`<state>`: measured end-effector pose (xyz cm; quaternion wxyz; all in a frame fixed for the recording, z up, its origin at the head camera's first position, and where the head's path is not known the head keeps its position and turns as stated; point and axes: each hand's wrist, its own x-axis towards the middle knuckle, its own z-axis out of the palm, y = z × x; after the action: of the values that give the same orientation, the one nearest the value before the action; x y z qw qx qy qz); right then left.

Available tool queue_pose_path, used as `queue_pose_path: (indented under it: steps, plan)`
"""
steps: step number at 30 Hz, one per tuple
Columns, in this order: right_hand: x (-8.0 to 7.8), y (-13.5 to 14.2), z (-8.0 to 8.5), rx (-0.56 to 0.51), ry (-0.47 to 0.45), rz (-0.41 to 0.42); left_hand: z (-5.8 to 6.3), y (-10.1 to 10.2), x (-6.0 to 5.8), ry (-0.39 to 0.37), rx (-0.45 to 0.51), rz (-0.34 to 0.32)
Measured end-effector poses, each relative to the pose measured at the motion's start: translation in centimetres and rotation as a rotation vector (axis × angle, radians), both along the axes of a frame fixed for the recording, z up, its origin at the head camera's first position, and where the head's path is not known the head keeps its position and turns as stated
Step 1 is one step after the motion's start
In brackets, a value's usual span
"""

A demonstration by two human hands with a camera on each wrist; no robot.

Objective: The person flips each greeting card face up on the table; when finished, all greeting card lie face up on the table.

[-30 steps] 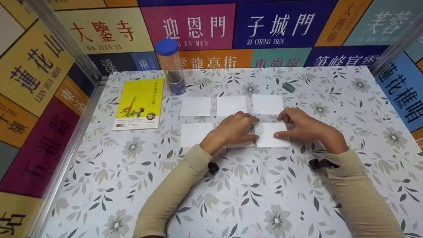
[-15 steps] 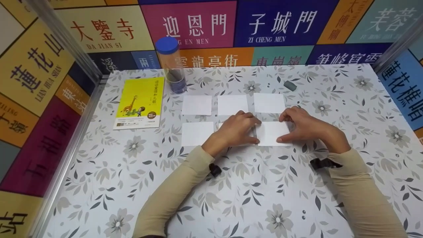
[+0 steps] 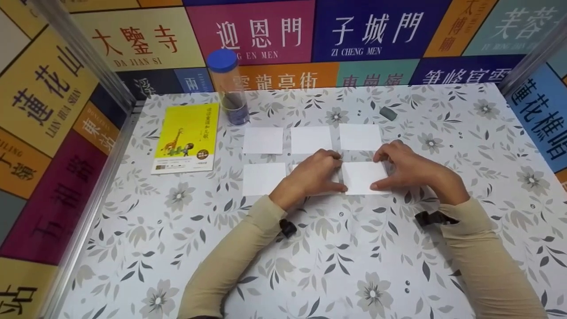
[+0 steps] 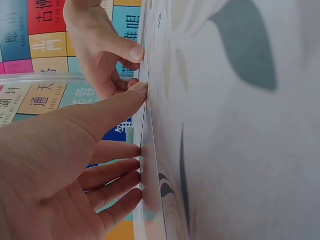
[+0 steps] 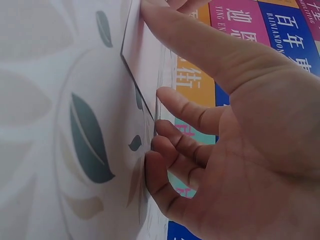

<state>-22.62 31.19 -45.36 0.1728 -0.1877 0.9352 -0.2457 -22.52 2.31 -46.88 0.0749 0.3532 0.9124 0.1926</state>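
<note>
In the head view several blank white cards lie flat in two rows of three. At the front right card (image 3: pixel 361 177), my left hand (image 3: pixel 312 175) touches near the left edge with its thumb and fingertips. That hand covers most of the front middle card. My right hand (image 3: pixel 405 168) rests its thumb on the same front right card near its right side, with bent fingers at its back right corner. The left wrist view shows the left fingers (image 4: pixel 117 175) extended, tips down at the surface. In the right wrist view, the thumb (image 5: pixel 185 35) lies over the card's face (image 5: pixel 142 60).
Behind the hands are the back left card (image 3: pixel 263 140), back middle card (image 3: pixel 311 139) and back right card (image 3: pixel 360 136). A yellow book (image 3: pixel 186 137), a clear tube with a blue lid (image 3: pixel 223 61) and a small dark green cylinder (image 3: pixel 388 113) stand or lie farther back on the floral tabletop (image 3: pixel 266 266).
My left fingers have drawn slightly back to the left from the card's back left corner. The right hand and the cards stay nearly in place; the head view has shifted a little.
</note>
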Motion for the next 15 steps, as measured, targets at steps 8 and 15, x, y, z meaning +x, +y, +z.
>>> queue_pose_path:
  steps: [8, 15]
  plan:
    - [-0.09, -0.09, -0.04, -0.005, 0.017, 0.012, -0.06, 0.06, -0.08, -0.005, 0.006, 0.017]
    - [-0.20, 0.01, -0.17, -0.005, 0.028, 0.021, -0.16, -0.12, 0.01, 0.008, -0.015, 0.005]
